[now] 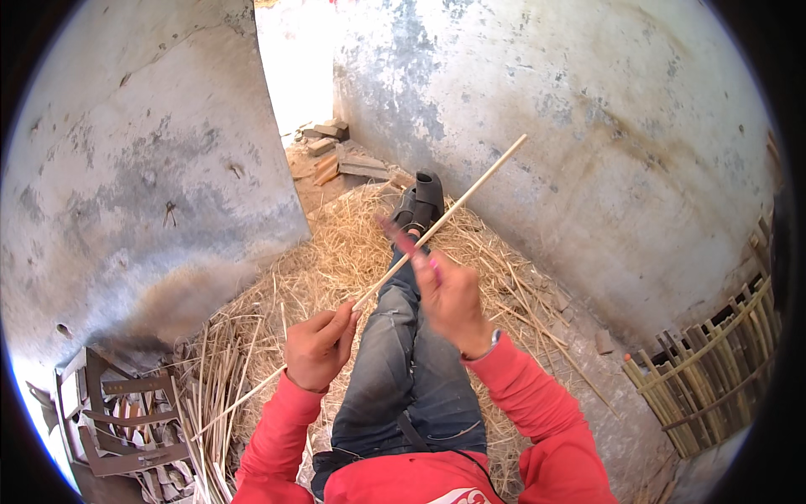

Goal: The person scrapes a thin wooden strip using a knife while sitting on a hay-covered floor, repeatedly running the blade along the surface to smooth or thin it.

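Observation:
A long, pale stick [495,168], likely split bamboo or cane, slants over my legs from lower left to upper right. My left hand [319,346] is closed around its lower part, and the thin tail of the stick runs on past my wrist. Closed on a reddish-pink, knife-like tool [398,235] is my right hand [452,304], farther up the stick. The tool crosses the stick and seems to touch it. Motion blurs this tool, so its exact shape and edge cannot be made out.
Straw-like shavings [340,244] cover the floor around my outstretched legs [369,361]. Loose sticks [220,370] lie at left beside a dark wooden frame [138,460]. A slatted basket-like piece [714,378] stands at right. Bricks [321,147] lie near the doorway, between worn walls.

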A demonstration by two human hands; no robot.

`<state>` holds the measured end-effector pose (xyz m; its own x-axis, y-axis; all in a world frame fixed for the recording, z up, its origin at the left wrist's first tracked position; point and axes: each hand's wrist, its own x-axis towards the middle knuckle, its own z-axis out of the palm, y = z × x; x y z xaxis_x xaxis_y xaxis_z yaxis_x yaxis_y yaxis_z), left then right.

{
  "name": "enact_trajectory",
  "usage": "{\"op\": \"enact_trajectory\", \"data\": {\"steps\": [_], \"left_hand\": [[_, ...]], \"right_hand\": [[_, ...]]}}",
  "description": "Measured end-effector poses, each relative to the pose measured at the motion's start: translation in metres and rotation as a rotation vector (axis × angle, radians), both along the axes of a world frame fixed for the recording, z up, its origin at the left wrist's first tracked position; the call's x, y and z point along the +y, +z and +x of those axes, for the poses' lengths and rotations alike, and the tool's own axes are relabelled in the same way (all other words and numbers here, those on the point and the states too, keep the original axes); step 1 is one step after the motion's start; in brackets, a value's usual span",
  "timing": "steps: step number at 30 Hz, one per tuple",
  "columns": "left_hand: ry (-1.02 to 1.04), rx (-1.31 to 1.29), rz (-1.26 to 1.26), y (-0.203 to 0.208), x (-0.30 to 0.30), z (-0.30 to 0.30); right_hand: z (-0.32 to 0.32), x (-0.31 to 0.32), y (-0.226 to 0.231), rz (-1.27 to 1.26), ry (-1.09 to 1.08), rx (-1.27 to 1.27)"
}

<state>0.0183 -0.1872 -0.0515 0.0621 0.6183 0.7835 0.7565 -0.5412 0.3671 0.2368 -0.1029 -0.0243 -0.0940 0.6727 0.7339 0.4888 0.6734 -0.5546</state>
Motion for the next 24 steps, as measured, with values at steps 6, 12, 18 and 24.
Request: {"op": "enact_trajectory", "data": {"steps": [6,12,18,24], "left_hand": [[0.063,0.024,-0.028,-0.003,0.0,0.001],[0.121,0.173,0.11,0.002,0.002,0.008],[0.117,0.117,0.115,-0.005,0.017,0.017],[0.102,-0.048,0.026,0.004,0.011,0.017]], "right_hand": [[0.014,0.022,0.013,-0.055,-0.034,0.012],[0.03,0.038,0.026,-0.075,-0.126,0.122],[-0.017,-0.025,-0.023,-0.222,0.208,-0.038],[0.009,0.017,0.01,-0.149,-0.042,0.141]]}}
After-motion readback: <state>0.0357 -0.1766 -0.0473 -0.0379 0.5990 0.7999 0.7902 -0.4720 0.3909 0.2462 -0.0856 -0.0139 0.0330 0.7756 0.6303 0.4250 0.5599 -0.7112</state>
